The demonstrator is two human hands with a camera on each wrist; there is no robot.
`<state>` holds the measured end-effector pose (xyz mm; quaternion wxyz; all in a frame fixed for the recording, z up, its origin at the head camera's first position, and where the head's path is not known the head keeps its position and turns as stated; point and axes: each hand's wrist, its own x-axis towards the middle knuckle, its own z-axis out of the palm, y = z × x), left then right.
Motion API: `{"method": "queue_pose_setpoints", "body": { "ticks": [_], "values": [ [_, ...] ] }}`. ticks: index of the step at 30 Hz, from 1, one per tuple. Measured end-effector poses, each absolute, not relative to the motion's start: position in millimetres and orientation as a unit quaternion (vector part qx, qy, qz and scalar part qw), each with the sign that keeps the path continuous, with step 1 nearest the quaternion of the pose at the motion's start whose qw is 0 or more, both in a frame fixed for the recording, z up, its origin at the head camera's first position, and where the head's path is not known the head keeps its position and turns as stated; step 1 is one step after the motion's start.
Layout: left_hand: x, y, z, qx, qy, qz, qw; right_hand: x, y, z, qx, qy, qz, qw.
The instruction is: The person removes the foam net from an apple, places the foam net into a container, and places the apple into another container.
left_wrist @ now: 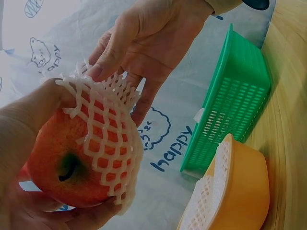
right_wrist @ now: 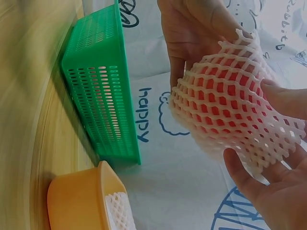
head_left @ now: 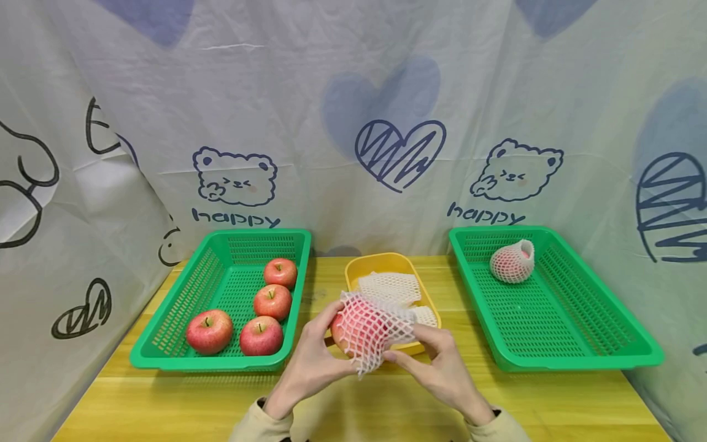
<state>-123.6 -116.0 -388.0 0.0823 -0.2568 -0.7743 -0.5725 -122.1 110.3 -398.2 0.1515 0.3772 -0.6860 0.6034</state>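
Observation:
A red apple [head_left: 339,336] is held up over the front of the table, partly inside a white foam net sleeve [head_left: 381,322]. My left hand [head_left: 317,362] grips the apple from the left, thumb and fingers curled round it and the net's edge. On the opposite side my right hand [head_left: 446,371] pinches the loose end of the net between thumb and fingers. In the left wrist view the stem end of the apple is bare, while the net covers the other part. Behind the hands, a yellow bin [head_left: 349,270] contains more white foam nets [head_left: 392,287], partly hidden by the held apple.
At left, a green basket [head_left: 140,355] contains several bare apples [head_left: 210,331]. Another green basket [head_left: 580,362] at right has one netted apple [head_left: 512,264] near its back. Both stand on a wooden table [head_left: 182,405] before a printed cloth [head_left: 309,123].

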Motion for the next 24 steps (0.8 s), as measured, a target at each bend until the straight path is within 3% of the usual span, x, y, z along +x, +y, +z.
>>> {"method": "queue_pose_setpoints", "body": {
  "ticks": [11, 24],
  "values": [
    [-124.7, -112.0, -388.7, -0.274, -0.799, -0.523, 0.112, -119.3, 110.1, -397.9, 0.338, -0.699, 0.620, 0.114],
    [-123.6, -111.5, -386.7, -0.273, -0.798, -0.530, 0.089, -122.1, 114.0, -402.4, 0.373, -0.658, 0.638, 0.146]
  ]
}}
